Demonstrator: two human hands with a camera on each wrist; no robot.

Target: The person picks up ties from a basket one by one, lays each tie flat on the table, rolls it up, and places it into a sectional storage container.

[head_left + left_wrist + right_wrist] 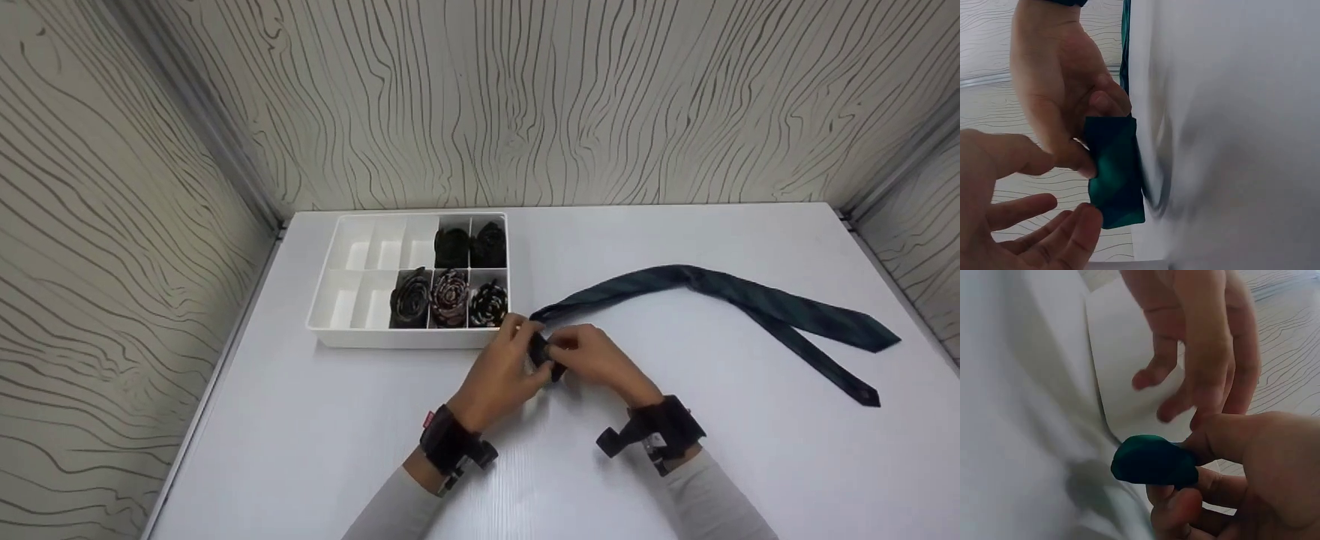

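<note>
A dark green-blue striped necktie [637, 283] stretches across the white table, its narrow end folded or rolled into a small bundle [1116, 174] between the hands. My right hand [600, 358] pinches this bundle between thumb and fingers, as the right wrist view shows, with the bundle [1151, 461] sticking out past the fingertips. Around the bundle's other side is my left hand [495, 375], its fingers [1207, 354] loosely bent and spread. One left fingertip comes right up to the bundle's lower edge in the left wrist view. Both tie tails lie apart at the right.
A white divided box [405, 339] stands left of the hands. Several rolled ties, including a patterned one [450, 296] and a dark green one [452, 246], fill its right-hand compartments; the left ones show bare bottoms. Wood-grain patterned panels [510, 105] border the table [300, 435].
</note>
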